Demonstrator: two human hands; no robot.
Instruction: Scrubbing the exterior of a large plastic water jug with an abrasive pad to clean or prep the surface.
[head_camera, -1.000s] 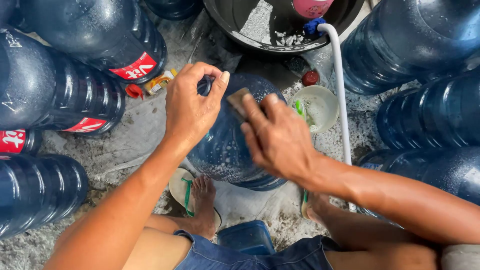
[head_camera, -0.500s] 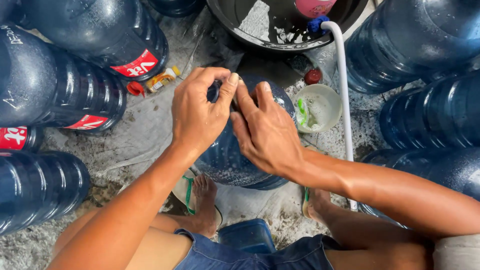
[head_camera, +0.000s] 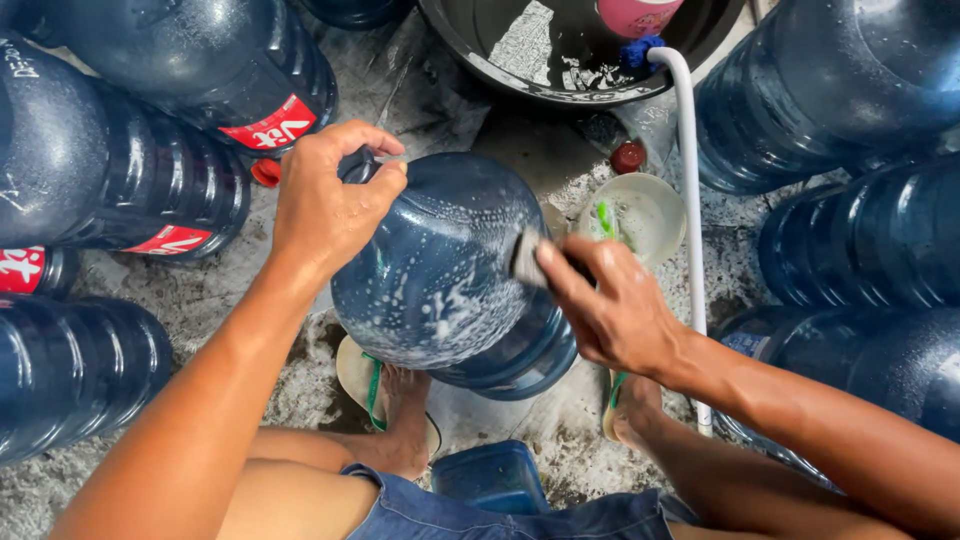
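A large dark blue water jug (head_camera: 440, 270) stands tilted between my feet, its side covered in soap suds. My left hand (head_camera: 325, 205) grips the jug's neck at its upper left. My right hand (head_camera: 610, 305) presses a small grey scrubbing pad (head_camera: 527, 258) against the jug's right side.
Several big blue jugs lie around: at the left (head_camera: 110, 170), lower left (head_camera: 70, 370) and right (head_camera: 850, 90). A black basin (head_camera: 520, 65) sits at the top with a white hose (head_camera: 688, 180) running down. A pale bowl (head_camera: 640, 212) and a red cap (head_camera: 628, 157) lie on the wet concrete.
The jug has tipped so its soapy side faces up. My right hand slid from the neck down to the right side with the pad. My left hand stays on the neck.
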